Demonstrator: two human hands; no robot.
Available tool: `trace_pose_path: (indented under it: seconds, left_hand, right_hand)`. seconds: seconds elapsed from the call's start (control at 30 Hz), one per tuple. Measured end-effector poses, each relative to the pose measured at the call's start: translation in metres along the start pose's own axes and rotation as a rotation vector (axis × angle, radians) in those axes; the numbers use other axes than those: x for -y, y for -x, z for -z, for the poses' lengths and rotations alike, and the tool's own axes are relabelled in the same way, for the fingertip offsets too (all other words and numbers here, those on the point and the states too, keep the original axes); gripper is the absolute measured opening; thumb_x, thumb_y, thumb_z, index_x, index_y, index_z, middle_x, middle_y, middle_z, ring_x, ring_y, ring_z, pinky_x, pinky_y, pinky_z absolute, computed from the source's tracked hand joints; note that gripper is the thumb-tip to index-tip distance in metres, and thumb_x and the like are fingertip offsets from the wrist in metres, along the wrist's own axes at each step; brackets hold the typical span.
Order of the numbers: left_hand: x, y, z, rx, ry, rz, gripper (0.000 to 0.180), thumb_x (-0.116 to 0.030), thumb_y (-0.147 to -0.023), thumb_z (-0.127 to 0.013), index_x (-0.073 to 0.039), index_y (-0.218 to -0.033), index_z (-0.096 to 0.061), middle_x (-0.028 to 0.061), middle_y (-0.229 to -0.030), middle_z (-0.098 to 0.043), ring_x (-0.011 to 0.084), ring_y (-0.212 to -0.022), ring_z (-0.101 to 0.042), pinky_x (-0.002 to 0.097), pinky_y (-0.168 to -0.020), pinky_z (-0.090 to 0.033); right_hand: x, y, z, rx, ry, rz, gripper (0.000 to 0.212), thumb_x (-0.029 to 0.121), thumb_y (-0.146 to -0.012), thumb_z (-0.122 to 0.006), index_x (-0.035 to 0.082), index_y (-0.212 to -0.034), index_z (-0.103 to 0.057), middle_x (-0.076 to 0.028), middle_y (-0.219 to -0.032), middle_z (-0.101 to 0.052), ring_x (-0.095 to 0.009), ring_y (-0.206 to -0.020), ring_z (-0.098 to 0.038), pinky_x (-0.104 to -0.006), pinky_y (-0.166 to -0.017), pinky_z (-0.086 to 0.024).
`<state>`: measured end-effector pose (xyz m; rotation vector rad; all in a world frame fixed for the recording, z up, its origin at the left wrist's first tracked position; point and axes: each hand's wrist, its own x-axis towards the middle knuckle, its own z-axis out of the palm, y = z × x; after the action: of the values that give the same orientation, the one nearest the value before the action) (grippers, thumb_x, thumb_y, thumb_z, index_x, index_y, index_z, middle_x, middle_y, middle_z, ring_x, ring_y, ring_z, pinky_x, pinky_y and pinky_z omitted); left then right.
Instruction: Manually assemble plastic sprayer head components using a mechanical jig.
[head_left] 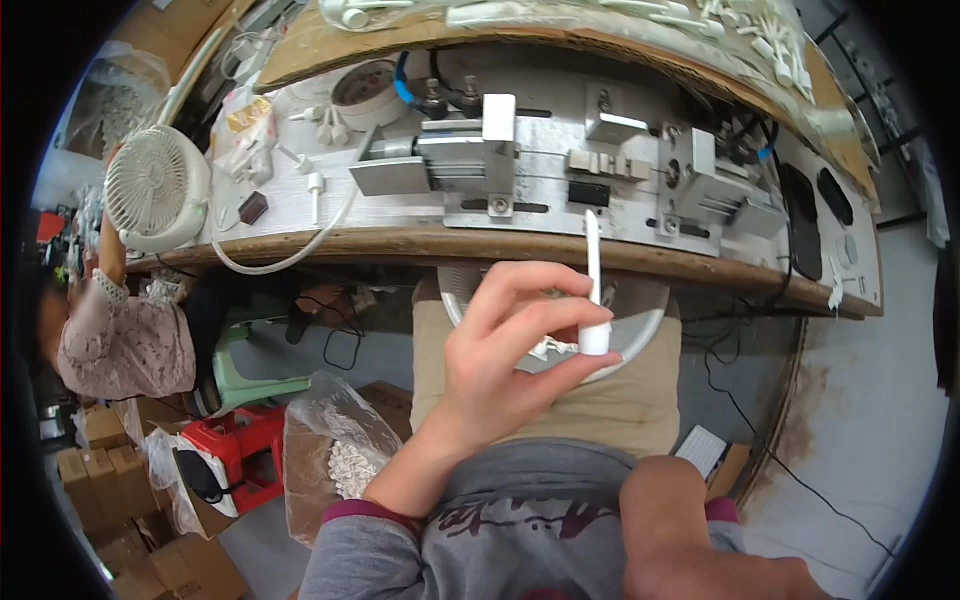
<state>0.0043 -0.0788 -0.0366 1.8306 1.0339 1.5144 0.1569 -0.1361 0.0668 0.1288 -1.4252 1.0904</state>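
Observation:
My left hand (pixel 500 345) is raised over my lap. Its thumb and fingertips pinch a white plastic stick with a wider round base (pixel 594 335), the slender end pointing up toward the table edge. Behind that hand, a round tub with a pale rim (pixel 655 325) rests on my lap, with small white parts (pixel 550 346) partly visible in it. My right arm (pixel 665 500) is bent at the lower right. Its hand runs toward the bottom edge, and the fingers do not show clearly.
A metal clamping fixture (pixel 465 160) stands on the table, a small black block (pixel 589 192) near its middle. At left are a white fan (pixel 157 188) and another person's sleeve (pixel 130 340). Cardboard (pixel 400 42) bears white parts behind. A plastic bag (pixel 310 450) and red stool (pixel 255 450) are below.

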Motion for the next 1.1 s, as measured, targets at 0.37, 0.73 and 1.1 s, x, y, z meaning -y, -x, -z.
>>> trace_pose_path:
  seconds: [0.37,0.73,1.1]
  left_hand:
    - [0.004,0.003,-0.005,0.018,-0.025,0.047,0.035,-0.002,-0.066,-0.090,0.000,-0.097,-0.073,0.0107,-0.111,-0.061,0.0151,-0.089,-0.067,0.0245,-0.069,-0.062]
    - [0.017,-0.014,-0.004,-0.009,-0.151,-0.028,0.036,0.005,-0.066,-0.086,0.002,-0.100,-0.073,0.0125,-0.118,-0.060,0.0177,-0.092,-0.067,0.0259,-0.072,-0.063]
    - [0.042,-0.047,-0.003,0.190,-0.598,-0.162,0.030,-0.009,-0.074,-0.080,-0.005,-0.103,-0.073,0.0053,-0.123,-0.070,0.0200,-0.071,-0.070,0.0301,-0.066,-0.056]
  right_hand:
    - [-0.016,0.001,0.001,0.081,0.063,0.025,0.022,0.003,-0.083,-0.065,-0.001,-0.104,-0.065,-0.015,-0.111,-0.066,-0.032,-0.100,-0.061,-0.0417,-0.087,-0.047]
    - [-0.036,0.010,0.011,0.113,0.313,-0.009,0.025,0.004,-0.084,-0.063,-0.002,-0.108,-0.064,-0.016,-0.116,-0.066,-0.034,-0.106,-0.060,-0.0440,-0.092,-0.046]
    - [-0.077,-0.035,0.148,-0.017,1.375,0.006,0.027,0.000,-0.083,-0.061,-0.001,-0.110,-0.064,-0.016,-0.122,-0.065,-0.036,-0.114,-0.059,-0.0443,-0.098,-0.045]
